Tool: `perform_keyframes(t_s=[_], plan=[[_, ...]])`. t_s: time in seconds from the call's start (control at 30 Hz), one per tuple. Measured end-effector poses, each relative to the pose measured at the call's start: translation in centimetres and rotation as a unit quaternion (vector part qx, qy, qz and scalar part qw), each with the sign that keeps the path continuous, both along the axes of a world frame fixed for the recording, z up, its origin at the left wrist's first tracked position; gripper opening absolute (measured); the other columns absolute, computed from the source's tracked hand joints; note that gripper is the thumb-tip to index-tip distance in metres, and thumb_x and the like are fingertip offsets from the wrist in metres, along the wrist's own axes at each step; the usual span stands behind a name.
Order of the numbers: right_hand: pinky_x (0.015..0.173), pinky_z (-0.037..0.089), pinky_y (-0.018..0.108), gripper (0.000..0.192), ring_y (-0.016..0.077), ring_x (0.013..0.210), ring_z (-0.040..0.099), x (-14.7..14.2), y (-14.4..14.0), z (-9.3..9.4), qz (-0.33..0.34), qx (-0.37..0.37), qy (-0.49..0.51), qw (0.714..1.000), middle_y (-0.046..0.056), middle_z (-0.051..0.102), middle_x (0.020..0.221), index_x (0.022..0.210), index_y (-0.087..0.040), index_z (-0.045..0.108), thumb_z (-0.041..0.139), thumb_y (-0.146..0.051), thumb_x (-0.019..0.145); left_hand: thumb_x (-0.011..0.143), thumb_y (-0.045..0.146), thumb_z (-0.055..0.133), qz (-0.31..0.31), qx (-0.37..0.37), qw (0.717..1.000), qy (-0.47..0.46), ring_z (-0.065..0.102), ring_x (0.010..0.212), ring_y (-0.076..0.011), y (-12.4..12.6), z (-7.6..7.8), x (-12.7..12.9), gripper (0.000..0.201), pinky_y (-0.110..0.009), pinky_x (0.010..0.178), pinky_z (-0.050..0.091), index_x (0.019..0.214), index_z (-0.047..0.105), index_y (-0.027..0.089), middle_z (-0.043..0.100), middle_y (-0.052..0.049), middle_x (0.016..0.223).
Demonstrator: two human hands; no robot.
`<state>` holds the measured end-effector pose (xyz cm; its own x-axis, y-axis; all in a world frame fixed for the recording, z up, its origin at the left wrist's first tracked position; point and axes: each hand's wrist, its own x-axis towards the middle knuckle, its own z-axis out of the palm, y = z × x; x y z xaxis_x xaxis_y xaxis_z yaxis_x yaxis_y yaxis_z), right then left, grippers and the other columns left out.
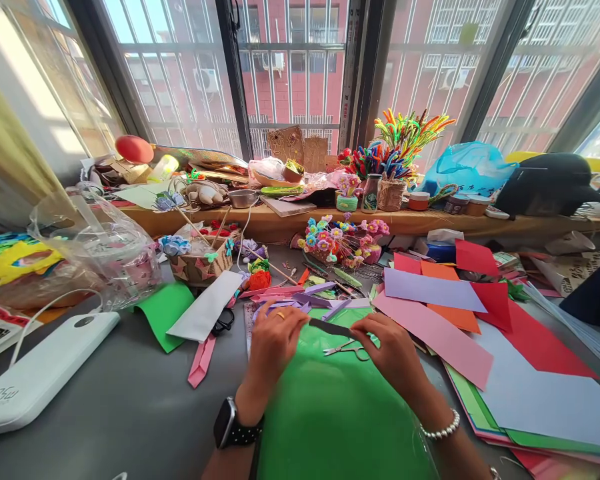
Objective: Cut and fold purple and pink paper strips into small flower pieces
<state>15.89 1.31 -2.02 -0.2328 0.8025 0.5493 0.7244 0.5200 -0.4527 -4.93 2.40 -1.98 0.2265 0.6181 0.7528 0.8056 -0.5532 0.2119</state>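
A narrow dark strip (330, 327), perhaps paper, is stretched between my two hands. The fingers of my left hand (275, 340) pinch its left end; a ring and a black watch show on that arm. My right hand (385, 347) pinches the other end between thumb and fingers, with a beaded bracelet at the wrist. Just below the strip, small scissors (347, 349) lie on a glossy green mat (345, 413). Several purple folded strips (315, 301) are scattered behind my hands.
Coloured paper sheets (550, 407) are stacked at right. A white power bank (45, 373) lies at left, near a green sheet (169, 313) and a pink folded strip (201, 361). Behind stand a decorated basket (200, 265) and small crocheted flowers (330, 237). A crowded ledge (280, 220) runs below the window.
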Motion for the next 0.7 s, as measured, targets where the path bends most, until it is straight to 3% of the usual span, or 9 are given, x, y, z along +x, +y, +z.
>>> perform_keyframes(t_s=[0.1,0.2,0.33,0.4,0.47,0.57,0.7], plan=[[0.061,0.044,0.03,0.016,0.019,0.067,0.058,0.8,0.3,0.1,-0.027,-0.029,0.078,0.996,0.004,0.064,0.069,0.071,-0.018,0.063,0.051,-0.026,0.079,0.077,0.021,0.052,0.041,0.001,0.993,-0.111,0.061,0.073,-0.0179,0.1,0.2,-0.8,0.012,-0.039,0.081,0.042,0.075,0.063,0.019,0.068,-0.003,0.075],[0.06,0.046,0.028,0.018,0.0176,0.064,0.058,0.4,0.3,0.2,-0.024,-0.123,0.212,0.969,0.004,0.064,0.069,0.071,-0.017,0.062,0.054,-0.031,0.076,0.077,0.027,0.053,0.008,-0.123,0.956,-0.265,0.062,0.074,-0.0172,-0.2,0.4,-0.3,0.014,-0.031,0.072,0.047,0.078,0.063,0.018,0.068,-0.003,0.077],[0.053,0.044,0.025,0.025,0.0158,0.061,0.056,-1.2,-0.2,0.0,0.02,-0.236,0.338,0.911,0.003,0.062,0.065,0.07,-0.015,0.062,0.056,-0.039,0.073,0.07,0.032,0.061,-0.116,-0.371,0.835,-0.389,0.064,0.08,-0.0192,-0.7,0.5,1.8,0.02,-0.027,0.071,0.049,0.082,0.065,0.017,0.069,-0.004,0.084],[0.053,0.044,0.024,0.026,0.0149,0.059,0.056,-2.0,-0.4,-0.2,0.044,-0.27,0.37,0.888,0.002,0.061,0.064,0.069,-0.015,0.061,0.057,-0.041,0.072,0.065,0.031,0.065,-0.139,-0.422,0.784,-0.434,0.064,0.081,-0.0202,-0.9,0.4,2.6,0.023,-0.028,0.072,0.05,0.082,0.065,0.015,0.07,-0.005,0.084],[0.055,0.044,0.024,0.026,0.0145,0.059,0.056,-2.4,-0.5,-0.5,0.07,-0.294,0.383,0.873,0.002,0.061,0.063,0.07,-0.014,0.062,0.058,-0.04,0.071,0.063,0.03,0.067,-0.145,-0.431,0.751,-0.479,0.064,0.077,-0.0197,-1.0,0.3,3.0,0.022,-0.028,0.071,0.05,0.077,0.065,0.013,0.07,-0.004,0.078],[0.054,0.044,0.024,0.025,0.0142,0.059,0.056,-2.5,-0.6,-0.6,0.084,-0.307,0.364,0.875,0.002,0.062,0.062,0.067,-0.014,0.062,0.059,-0.039,0.071,0.061,0.03,0.068,-0.142,-0.426,0.732,-0.513,0.065,0.07,-0.0188,-1.0,0.4,3.1,0.02,-0.028,0.069,0.052,0.069,0.065,0.012,0.069,-0.003,0.069],[0.053,0.044,0.023,0.025,0.015,0.061,0.057,-2.1,-0.6,-0.2,0.069,-0.285,0.342,0.893,0.002,0.064,0.065,0.068,-0.015,0.063,0.058,-0.039,0.072,0.061,0.03,0.068,-0.151,-0.458,0.736,-0.475,0.065,0.069,-0.0206,-1.1,0.6,3.0,0.02,-0.031,0.069,0.052,0.069,0.068,0.012,0.07,-0.004,0.068]])
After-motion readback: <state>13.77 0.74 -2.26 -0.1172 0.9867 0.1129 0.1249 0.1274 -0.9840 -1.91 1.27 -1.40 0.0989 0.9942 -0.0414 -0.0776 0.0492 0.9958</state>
